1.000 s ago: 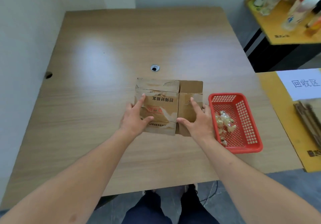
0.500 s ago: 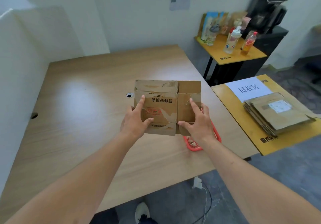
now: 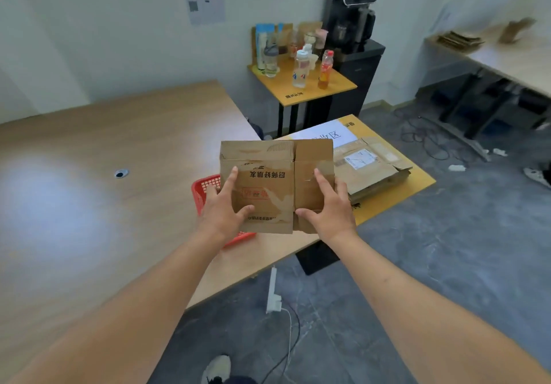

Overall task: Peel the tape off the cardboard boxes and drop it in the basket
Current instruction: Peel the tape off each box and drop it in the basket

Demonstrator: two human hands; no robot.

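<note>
Cardboard box (image 3: 275,185), flattened, brown and scuffed, with torn pale patches and upside-down printed characters, is held up in the air over the wooden table's (image 3: 125,151) right edge. Left hand (image 3: 222,209) and right hand (image 3: 329,208) grip its lower corners, thumbs on its face. Red basket (image 3: 204,190) sits partly hidden behind it.

Your flattened box (image 3: 275,185) hides most of the red basket (image 3: 202,188) and whatever lies in it, covers part of the printed sheet (image 3: 325,136) on the yellow table, and your fingers behind the cardboard cannot be seen.
</note>
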